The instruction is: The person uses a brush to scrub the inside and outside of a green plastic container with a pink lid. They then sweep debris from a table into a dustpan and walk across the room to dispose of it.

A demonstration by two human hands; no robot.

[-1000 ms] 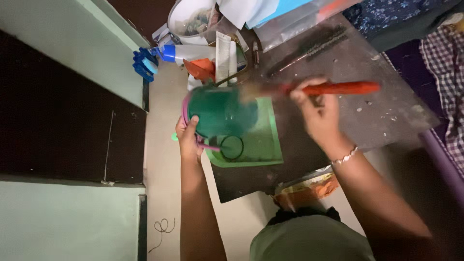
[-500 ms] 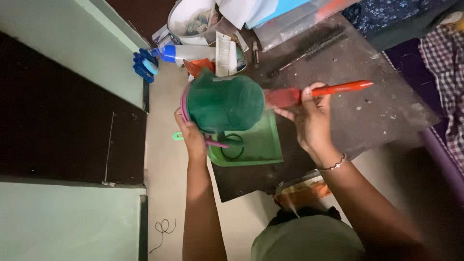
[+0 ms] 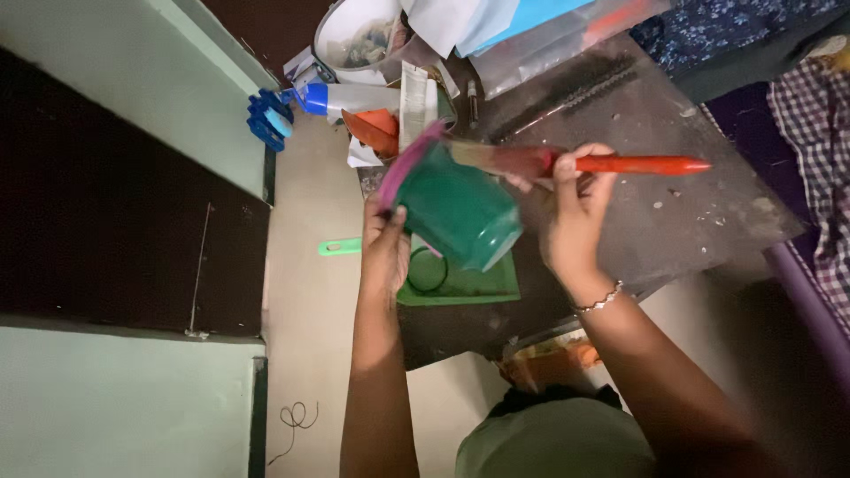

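My left hand grips a green plastic container with a pink rim, held tilted on its side above a green tray. My right hand holds a paintbrush with a red-orange handle; its bristle end lies against the upper side of the container. A black ring mark shows on the tray just below the container. Both forearms reach up from the bottom of the view.
A dark worktop lies under the tray. At its far end stand a white bowl, a blue-capped spray bottle, an orange object and papers. A green handle sticks out left. A pale green wall is on the left.
The container has been turned from mouth-down over the tray to lying on its side. The brush has moved left and now rests on the container's upper side.
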